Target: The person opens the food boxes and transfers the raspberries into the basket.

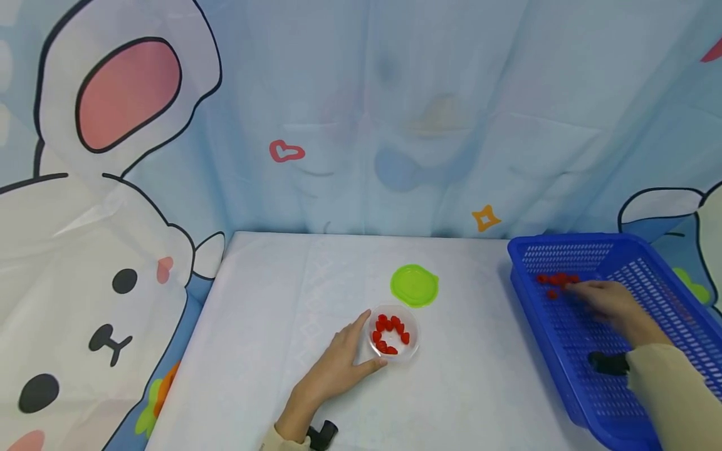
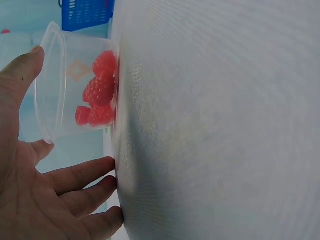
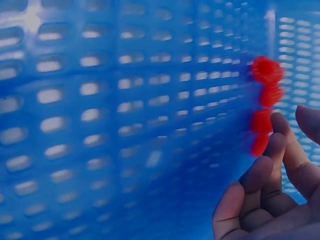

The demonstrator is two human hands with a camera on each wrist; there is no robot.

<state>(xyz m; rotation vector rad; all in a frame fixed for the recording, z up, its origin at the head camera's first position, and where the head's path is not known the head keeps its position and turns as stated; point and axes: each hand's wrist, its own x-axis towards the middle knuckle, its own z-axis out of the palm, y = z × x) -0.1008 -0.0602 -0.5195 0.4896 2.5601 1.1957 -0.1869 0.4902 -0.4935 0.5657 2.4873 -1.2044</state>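
A clear plastic cup with several red raspberries inside stands upright on the white table. My left hand holds the cup from its left side, thumb and forefinger at the rim. In the left wrist view its other fingers spread down to the tabletop. Over on the right, my right hand reaches into a blue basket. Its loosely bent fingers are close to the loose raspberries, and the thumb stands apart from them with nothing between.
A bright green lid lies on the table just behind the cup. The basket's high perforated walls surround my right hand. A light blue cartoon curtain hangs along the table's back edge.
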